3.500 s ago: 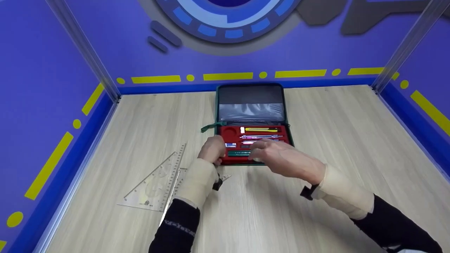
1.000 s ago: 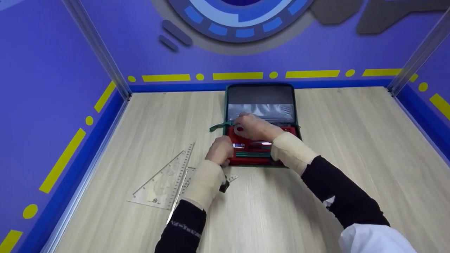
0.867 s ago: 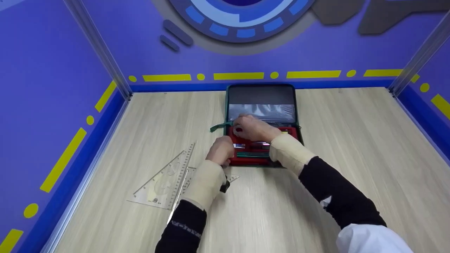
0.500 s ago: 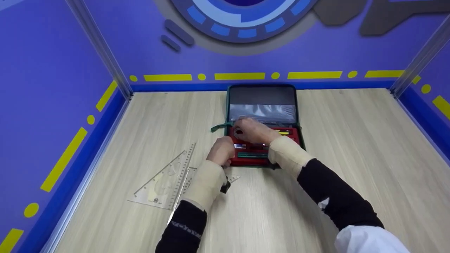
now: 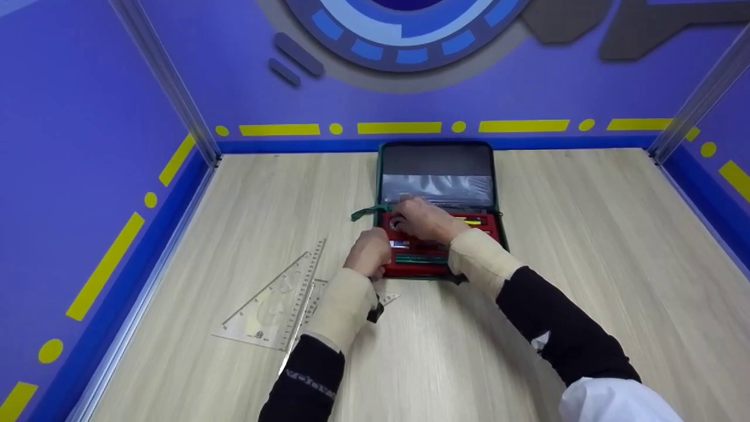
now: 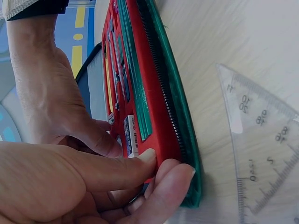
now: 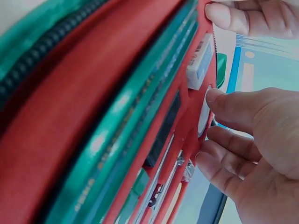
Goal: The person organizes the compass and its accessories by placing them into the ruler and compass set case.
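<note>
An unzipped green pencil case point(image 5: 437, 158) lies flat, its lid folded back toward the wall. My left hand point(image 5: 368, 252) pinches the near left corner of its red tray point(image 6: 156, 102), thumb on top and a finger against the side. Over the tray's far left round recess, my right hand point(image 5: 426, 219) holds a pale ring-shaped roll point(image 5: 395, 223) by its edge, thumb on one side. The right wrist view shows the ring point(image 7: 204, 114) low in the recess. A boxed eraser point(image 7: 199, 60), green pencils point(image 7: 126, 126) and a yellow cutter point(image 5: 473, 221) sit in tray slots.
A clear set square point(image 5: 272, 305) lies on the table left of my left forearm. Another clear ruler piece point(image 5: 389, 299) shows partly beneath that wrist. A green zip strap point(image 5: 368, 211) sticks out leftward from the case. Blue panels point(image 5: 176, 70) enclose the table.
My right hand has moved from the tray's near right side to its far left recess, now with the ring in it. Lately the ring sank slightly. My left hand stays at the corner.
</note>
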Available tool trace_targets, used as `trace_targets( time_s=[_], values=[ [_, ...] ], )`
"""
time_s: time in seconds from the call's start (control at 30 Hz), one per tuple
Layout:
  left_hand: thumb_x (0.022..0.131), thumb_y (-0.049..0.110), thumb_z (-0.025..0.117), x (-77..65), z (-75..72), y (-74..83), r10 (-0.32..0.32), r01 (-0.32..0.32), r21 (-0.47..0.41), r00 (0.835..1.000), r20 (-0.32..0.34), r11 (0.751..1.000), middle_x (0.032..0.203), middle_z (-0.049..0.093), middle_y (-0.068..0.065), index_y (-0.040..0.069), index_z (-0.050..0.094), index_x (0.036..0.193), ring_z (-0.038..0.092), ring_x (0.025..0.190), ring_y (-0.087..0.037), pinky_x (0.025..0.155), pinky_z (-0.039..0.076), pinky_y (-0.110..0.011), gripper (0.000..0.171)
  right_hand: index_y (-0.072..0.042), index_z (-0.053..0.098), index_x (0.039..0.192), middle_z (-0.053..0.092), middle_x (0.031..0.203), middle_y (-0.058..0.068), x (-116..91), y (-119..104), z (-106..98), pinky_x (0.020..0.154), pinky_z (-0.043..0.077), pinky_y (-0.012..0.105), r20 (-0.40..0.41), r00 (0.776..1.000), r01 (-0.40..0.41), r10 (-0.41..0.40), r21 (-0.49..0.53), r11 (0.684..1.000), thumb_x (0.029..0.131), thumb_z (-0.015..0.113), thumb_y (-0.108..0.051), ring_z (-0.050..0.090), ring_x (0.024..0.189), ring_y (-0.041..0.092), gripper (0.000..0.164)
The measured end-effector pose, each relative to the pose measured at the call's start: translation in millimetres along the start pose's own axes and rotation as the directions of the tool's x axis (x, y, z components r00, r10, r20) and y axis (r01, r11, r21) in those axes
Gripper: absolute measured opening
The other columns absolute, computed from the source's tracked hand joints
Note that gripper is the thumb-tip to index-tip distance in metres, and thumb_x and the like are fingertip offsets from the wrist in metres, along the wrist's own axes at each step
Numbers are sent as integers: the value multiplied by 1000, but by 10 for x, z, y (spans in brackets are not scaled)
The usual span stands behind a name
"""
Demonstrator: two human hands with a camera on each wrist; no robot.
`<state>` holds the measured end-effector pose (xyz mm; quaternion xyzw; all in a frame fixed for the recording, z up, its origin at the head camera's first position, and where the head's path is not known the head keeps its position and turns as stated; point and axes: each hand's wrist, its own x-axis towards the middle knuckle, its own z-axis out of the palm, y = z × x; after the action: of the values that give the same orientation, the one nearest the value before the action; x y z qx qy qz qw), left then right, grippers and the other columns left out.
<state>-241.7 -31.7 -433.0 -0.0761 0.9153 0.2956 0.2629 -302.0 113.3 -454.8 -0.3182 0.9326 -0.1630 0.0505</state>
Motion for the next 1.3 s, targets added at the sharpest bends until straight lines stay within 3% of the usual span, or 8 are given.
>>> trace_targets(
  time_s=[0.23, 0.43, 0.57, 0.77, 1.0, 1.3],
  values=[
    [95, -9, 55, -12, 28, 43, -37, 37, -10, 999, 2, 999, 68, 60, -12, 0, 61, 84, 54, 47, -20, 41, 45, -29, 16, -2, 75, 100, 68, 96, 12, -47, 13, 7, 77, 58, 40, -28, 999, 41, -42, -42, 998, 100, 68, -8, 65, 84, 22, 10],
    [94, -11, 55, -22, 30, 42, -27, 27, -5, 1000, 3, 1000, 68, 61, -13, 0, 61, 85, 56, 49, -21, 42, 47, -30, 15, -2, 74, 110, 68, 103, 12, -124, 70, -15, 85, 58, 40, -49, 999, 22, -20, 27, 999, 101, 66, -10, 64, 89, 23, 14],
    [95, -9, 56, -39, 24, 33, -42, 42, 4, 999, 2, 999, 68, 61, -13, 0, 61, 87, 56, 50, -21, 42, 46, -30, 13, -3, 73, 123, 67, 115, 14, -210, 156, -69, 94, 57, 42, -44, 998, -48, 51, 71, 996, 103, 65, -12, 64, 99, 25, 23],
    [97, -6, 57, -53, 29, 44, -71, 71, 23, 997, -12, 997, 69, 61, -13, -1, 62, 91, 54, 48, -19, 43, 46, -30, 9, 0, 71, 125, 68, 120, 16, -366, 357, -179, 99, 54, 47, -94, 985, -134, 143, 100, 986, 102, 65, -12, 66, 110, 31, 26],
    [96, -7, 56, -48, 37, 23, -63, 64, 25, 998, -16, 998, 68, 59, -12, -1, 61, 89, 53, 48, -19, 42, 45, -29, 10, 2, 72, 120, 69, 117, 18, -582, 613, -260, 98, 53, 50, -171, 957, -213, 235, 138, 967, 102, 63, -9, 64, 107, 32, 23],
    [97, -5, 57, -57, 38, 29, -31, 32, 14, 999, -28, 999, 70, 60, -13, -2, 62, 92, 59, 56, -22, 45, 47, -30, 8, 1, 73, 118, 69, 113, 17, -910, 734, -334, 96, 55, 49, -140, 938, -301, 317, 122, 946, 101, 66, -11, 62, 101, 31, 22]
  ],
)
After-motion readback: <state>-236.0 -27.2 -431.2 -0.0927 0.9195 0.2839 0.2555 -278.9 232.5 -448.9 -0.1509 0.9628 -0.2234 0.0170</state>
